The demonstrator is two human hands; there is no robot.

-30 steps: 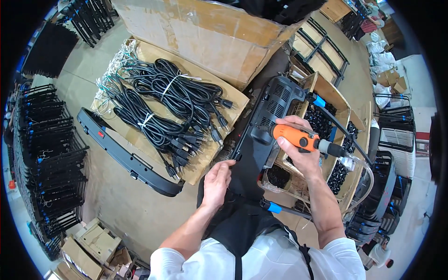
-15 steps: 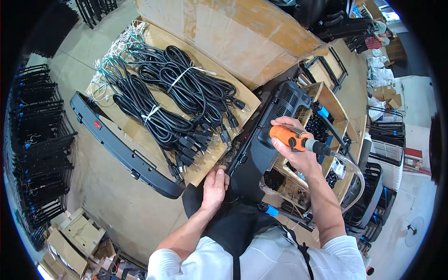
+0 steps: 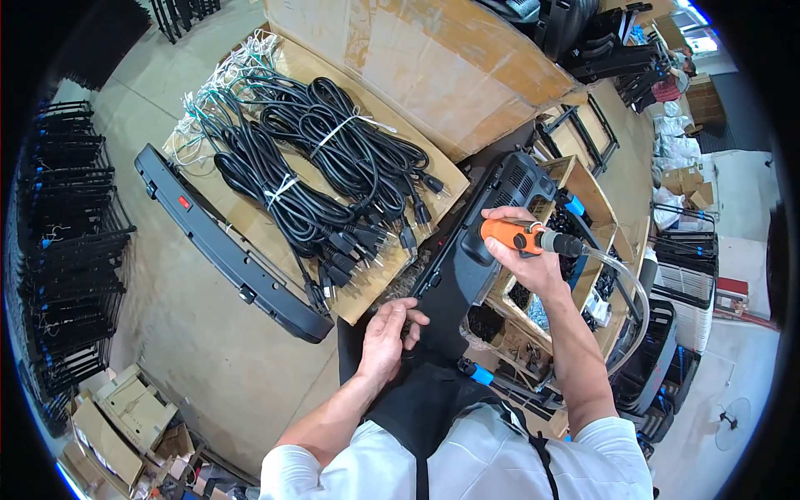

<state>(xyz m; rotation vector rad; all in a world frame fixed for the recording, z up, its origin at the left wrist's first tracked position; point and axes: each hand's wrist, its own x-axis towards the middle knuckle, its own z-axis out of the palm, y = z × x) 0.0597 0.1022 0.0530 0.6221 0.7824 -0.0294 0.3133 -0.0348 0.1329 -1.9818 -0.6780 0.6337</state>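
My right hand [image 3: 533, 262] grips an orange pneumatic screwdriver [image 3: 505, 232] with a black fitting and a clear hose at its rear. Its front end points at a long black plastic housing [image 3: 467, 258] with vent slots; the tip is hidden. My left hand [image 3: 386, 337] is near the housing's lower left edge, below the cardboard corner. Its fingers are bent but apart, and nothing shows between them. Left of the housing, tied bundles of black power cords [image 3: 292, 200] with plugs and white wire ends lie on a cardboard sheet [image 3: 408, 125].
A curved black plastic part [image 3: 229, 258] with a red switch lies along the cardboard's left side. At right, a wooden bin [image 3: 612, 212] holds small black parts. Black metal frames [image 3: 75, 250] stack at far left. A large cardboard panel [image 3: 425, 67] rises behind the cords.
My left hand has shifted slightly right, and its fingers have spread from the housing's edge. The screwdriver stays in my right hand at nearly the same place. The view has shifted a little.
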